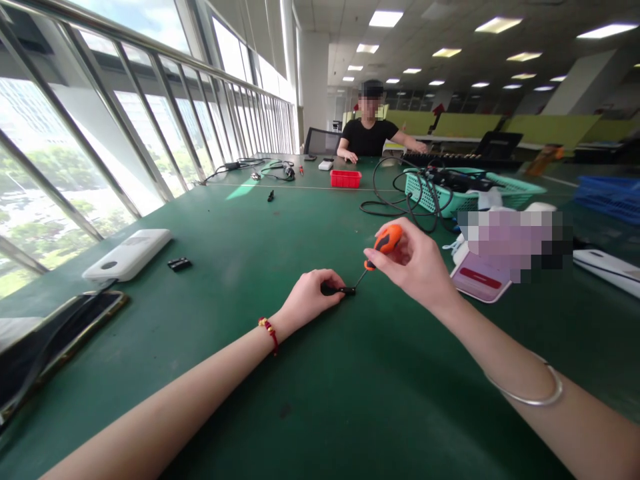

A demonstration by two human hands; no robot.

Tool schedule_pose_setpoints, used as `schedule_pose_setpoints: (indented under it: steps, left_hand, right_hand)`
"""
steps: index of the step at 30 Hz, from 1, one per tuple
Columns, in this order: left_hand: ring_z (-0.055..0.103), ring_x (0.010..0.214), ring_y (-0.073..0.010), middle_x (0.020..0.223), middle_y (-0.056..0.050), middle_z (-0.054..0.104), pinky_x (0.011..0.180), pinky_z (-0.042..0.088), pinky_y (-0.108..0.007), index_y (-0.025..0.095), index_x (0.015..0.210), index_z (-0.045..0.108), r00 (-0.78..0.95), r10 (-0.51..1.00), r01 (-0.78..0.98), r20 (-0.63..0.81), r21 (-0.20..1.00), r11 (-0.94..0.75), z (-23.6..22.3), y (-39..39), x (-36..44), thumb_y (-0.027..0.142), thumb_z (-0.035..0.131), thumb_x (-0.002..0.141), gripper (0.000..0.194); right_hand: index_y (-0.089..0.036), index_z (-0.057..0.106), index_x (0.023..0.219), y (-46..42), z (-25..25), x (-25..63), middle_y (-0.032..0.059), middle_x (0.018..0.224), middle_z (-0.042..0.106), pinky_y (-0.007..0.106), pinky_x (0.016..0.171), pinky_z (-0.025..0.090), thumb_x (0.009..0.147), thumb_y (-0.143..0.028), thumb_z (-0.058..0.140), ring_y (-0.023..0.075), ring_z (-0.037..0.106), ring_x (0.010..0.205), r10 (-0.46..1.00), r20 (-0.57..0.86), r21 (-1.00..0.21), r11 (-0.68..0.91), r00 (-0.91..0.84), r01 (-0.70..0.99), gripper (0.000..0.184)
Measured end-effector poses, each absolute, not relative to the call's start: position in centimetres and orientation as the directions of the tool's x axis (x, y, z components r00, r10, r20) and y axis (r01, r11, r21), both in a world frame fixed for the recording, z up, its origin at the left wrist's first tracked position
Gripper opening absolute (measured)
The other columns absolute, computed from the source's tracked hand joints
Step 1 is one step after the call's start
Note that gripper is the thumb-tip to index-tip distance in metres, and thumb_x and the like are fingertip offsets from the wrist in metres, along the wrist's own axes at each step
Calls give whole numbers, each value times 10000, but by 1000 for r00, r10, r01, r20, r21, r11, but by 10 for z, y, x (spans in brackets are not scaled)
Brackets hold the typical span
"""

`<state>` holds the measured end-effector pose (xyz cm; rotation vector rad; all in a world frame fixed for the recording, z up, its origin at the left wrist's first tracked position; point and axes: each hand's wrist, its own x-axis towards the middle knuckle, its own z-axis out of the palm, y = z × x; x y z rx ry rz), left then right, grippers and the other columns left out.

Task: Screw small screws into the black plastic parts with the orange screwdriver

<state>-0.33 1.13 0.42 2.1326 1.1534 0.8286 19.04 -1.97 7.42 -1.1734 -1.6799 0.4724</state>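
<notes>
My left hand (310, 297) is closed around a small black part (341, 290) and presses it onto the green table (320, 400). My right hand (417, 267) grips an orange-handled screwdriver (386, 241), held slanted with its thin tip touching the right end of the black part. A red bead bracelet is on my left wrist, a silver bangle on my right forearm.
A white power bank (129, 254) and a small black piece (179, 264) lie to the left, a dark phone (55, 337) at the near left edge. A teal basket (470, 190) of cables, a red tray (345, 178) and a phone (481, 279) lie right. A person (373, 137) sits at the far end.
</notes>
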Motion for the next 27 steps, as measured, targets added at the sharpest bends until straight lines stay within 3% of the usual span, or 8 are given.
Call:
schedule_pose_setpoints:
  steps: [5, 12, 27]
  left_hand:
    - [636, 766, -156, 826, -15, 707, 732, 495, -266, 174, 805, 678, 427, 873, 525, 235, 721, -451, 5, 11, -3, 204, 624, 722, 104]
    - [637, 775, -163, 832, -23, 708, 752, 500, -274, 174, 813, 683, 418, 880, 518, 226, 737, -435, 4, 11, -3, 211, 626, 717, 118]
    - [639, 769, -160, 828, -21, 709, 748, 507, -271, 175, 812, 685, 413, 881, 515, 231, 738, -435, 2, 12, -3, 226, 634, 716, 120]
  right_hand:
    - [-199, 522, 644, -25, 76, 189, -13, 614, 526, 250, 534, 369, 739, -282, 607, 110, 452, 549, 834, 551, -684, 469, -27, 559, 152]
    - [-198, 516, 620, -30, 76, 185, -21, 588, 508, 247, 524, 350, 747, -250, 573, 105, 448, 528, 808, 590, -701, 519, -12, 489, 148]
    - [-204, 512, 644, -30, 67, 181, -24, 598, 517, 246, 548, 358, 766, -271, 574, 110, 450, 542, 814, 578, -683, 516, -50, 517, 153]
